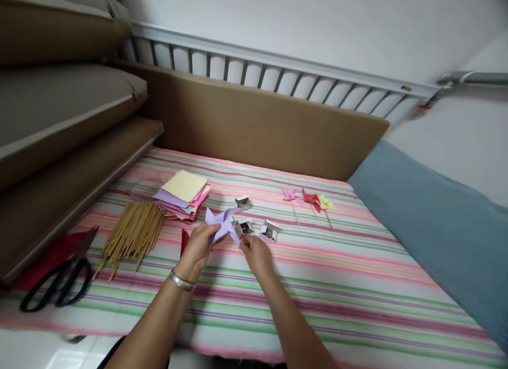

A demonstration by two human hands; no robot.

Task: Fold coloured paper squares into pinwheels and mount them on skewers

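Here, left hand (197, 245) grip pinches purple pinwheel (223, 222); right hand (257, 252) grip seemingly together

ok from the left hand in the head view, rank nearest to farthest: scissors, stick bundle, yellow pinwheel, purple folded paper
1. purple folded paper, held in the left hand
2. stick bundle, to its left
3. scissors and yellow pinwheel, far left and far right, too close to call

Head view: looks forward and down over striped cloth (357, 284), near, toward white railing (278, 67).
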